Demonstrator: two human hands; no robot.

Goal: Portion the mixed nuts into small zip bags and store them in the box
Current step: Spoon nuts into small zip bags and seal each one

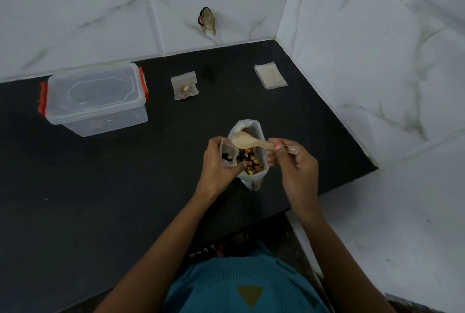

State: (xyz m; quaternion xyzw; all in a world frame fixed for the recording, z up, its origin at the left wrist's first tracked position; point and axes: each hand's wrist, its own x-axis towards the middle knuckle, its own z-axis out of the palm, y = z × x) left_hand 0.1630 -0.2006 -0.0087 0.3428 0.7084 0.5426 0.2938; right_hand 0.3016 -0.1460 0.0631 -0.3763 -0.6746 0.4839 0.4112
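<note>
My left hand (218,164) holds a small clear zip bag (229,155) open, with a few dark nuts inside. My right hand (293,159) pinches the handle of a pale wooden spoon (245,141), whose bowl is tipped at the small bag's mouth. Just behind both hands stands the big open bag of mixed nuts (254,161) on the black counter (125,186). A filled, closed small zip bag (185,86) lies farther back. A stack of empty zip bags (270,76) lies at the back right. The clear storage box (97,101) with red clips sits at the left, lid on.
White marble-tiled walls (377,60) close off the counter at the back and on the right. A dried leaf-like scrap (207,20) sticks to the back wall. The counter's front edge runs diagonally below my arms.
</note>
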